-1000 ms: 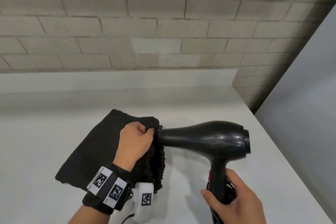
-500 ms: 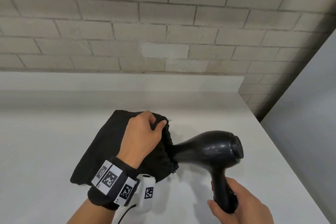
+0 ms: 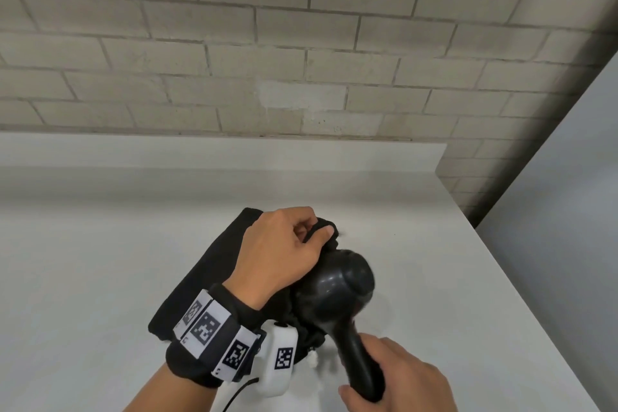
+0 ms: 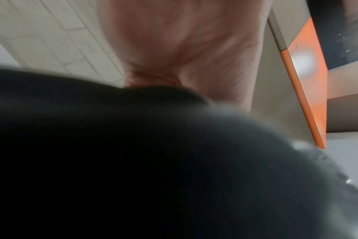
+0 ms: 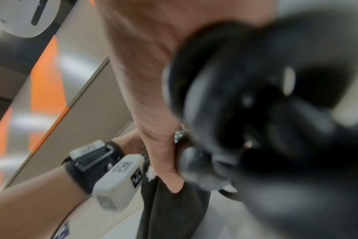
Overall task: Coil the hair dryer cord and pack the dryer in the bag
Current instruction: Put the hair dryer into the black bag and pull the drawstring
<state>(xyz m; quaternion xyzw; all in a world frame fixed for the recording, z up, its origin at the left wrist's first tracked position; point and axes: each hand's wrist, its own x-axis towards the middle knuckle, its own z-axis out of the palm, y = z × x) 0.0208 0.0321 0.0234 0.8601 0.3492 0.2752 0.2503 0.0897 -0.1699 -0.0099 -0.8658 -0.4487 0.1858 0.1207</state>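
A black cloth drawstring bag (image 3: 214,264) lies on the white table (image 3: 83,278), its mouth facing right. My left hand (image 3: 284,251) pinches the upper rim of the bag's mouth and holds it up. The black hair dryer (image 3: 337,291) has its nozzle inside the bag's mouth; its round rear body and handle stick out. My right hand (image 3: 398,381) grips the dryer's handle at the bottom right. In the right wrist view the blurred dryer (image 5: 266,105) fills the right side, with coiled cord against my palm. In the left wrist view dark bag fabric (image 4: 112,161) fills the lower half.
A pale brick wall (image 3: 301,43) runs behind the table. The table's right edge (image 3: 521,294) slants close to the dryer, with a grey panel (image 3: 568,211) beyond it. A small white drawstring end (image 3: 312,359) hangs at the bag's mouth.
The dryer has moved left, nozzle first, from outside the bag's mouth to partly inside it. My left hand has lifted the rim higher over the dryer's barrel.
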